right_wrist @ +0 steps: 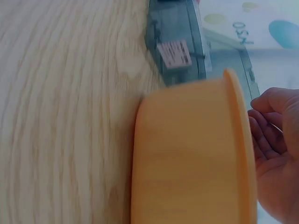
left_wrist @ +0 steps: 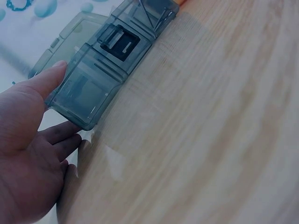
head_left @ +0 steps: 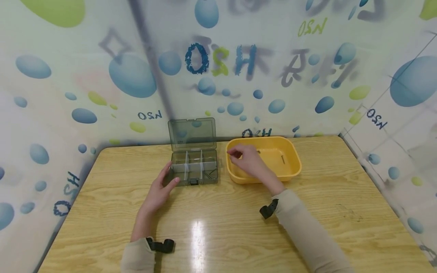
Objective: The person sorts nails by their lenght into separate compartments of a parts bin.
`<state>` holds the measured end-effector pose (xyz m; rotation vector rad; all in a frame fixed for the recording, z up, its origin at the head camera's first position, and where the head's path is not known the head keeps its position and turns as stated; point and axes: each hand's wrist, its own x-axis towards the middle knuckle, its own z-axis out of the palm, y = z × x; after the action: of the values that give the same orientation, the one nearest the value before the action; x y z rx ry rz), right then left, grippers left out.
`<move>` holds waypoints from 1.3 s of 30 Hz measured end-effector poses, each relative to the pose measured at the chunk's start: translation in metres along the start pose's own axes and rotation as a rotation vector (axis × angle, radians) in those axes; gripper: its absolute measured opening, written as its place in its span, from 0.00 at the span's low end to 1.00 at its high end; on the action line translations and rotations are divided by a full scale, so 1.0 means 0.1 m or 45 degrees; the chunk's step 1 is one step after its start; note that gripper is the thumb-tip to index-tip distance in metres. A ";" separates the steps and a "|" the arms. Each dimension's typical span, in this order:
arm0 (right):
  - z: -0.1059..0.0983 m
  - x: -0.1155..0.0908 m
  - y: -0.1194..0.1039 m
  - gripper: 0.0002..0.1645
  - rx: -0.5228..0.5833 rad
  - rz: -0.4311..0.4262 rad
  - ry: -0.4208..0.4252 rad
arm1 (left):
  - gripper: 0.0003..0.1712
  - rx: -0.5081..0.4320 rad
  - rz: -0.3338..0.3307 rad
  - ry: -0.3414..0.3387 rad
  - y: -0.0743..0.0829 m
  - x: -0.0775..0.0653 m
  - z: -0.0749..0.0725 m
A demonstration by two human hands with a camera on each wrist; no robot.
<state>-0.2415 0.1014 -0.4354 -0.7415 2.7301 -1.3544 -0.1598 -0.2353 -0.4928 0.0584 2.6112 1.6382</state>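
Observation:
A smoky clear plastic compartment box (head_left: pixel 194 167) stands on the table with its lid (head_left: pixel 192 133) raised. Several thin screws (head_left: pixel 210 174) lie in its front right compartment. My left hand (head_left: pixel 160 191) holds the box's left end, thumb on the front wall and fingers along the side. To the right is an orange-yellow plastic tray (head_left: pixel 297 167) with a screw (head_left: pixel 282 159) and other small metal pieces (head_left: pixel 258 151) in it. My right hand (head_left: pixel 249 161) is over the tray's left side, thumb and index fingertips together near the rim; I cannot tell whether something small is between them.
The light wood table (head_left: pixel 211 227) runs back to a wall (head_left: pixel 239 94) printed with blue and green drops. The box and tray stand side by side near the back edge, a narrow gap between them. A printed label (right_wrist: pixel 175 53) is on the box's right end.

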 end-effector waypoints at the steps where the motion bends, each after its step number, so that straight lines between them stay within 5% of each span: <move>1: -0.02 0.00 0.03 0.12 -0.002 0.016 0.008 | 0.40 0.000 0.001 -0.002 0.00 0.00 0.00; 11: -0.22 -0.03 0.32 0.13 -0.025 0.110 0.095 | 0.40 0.003 -0.009 -0.002 -0.01 0.00 -0.01; 22: -0.35 -0.02 0.52 0.14 -0.066 0.232 0.060 | 0.40 0.003 -0.008 0.001 0.02 0.01 0.00; 29: -0.36 0.10 0.55 0.17 -0.090 0.285 -0.053 | 0.41 -0.003 -0.006 -0.004 0.04 0.01 0.00; 39: -0.18 0.23 0.59 0.18 -0.183 0.121 -0.260 | 0.41 -0.009 -0.020 -0.011 0.02 -0.01 -0.01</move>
<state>-0.2902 0.1357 -0.4640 -0.7034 2.6825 -1.0127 -0.1592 -0.2353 -0.4906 0.0449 2.5929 1.6383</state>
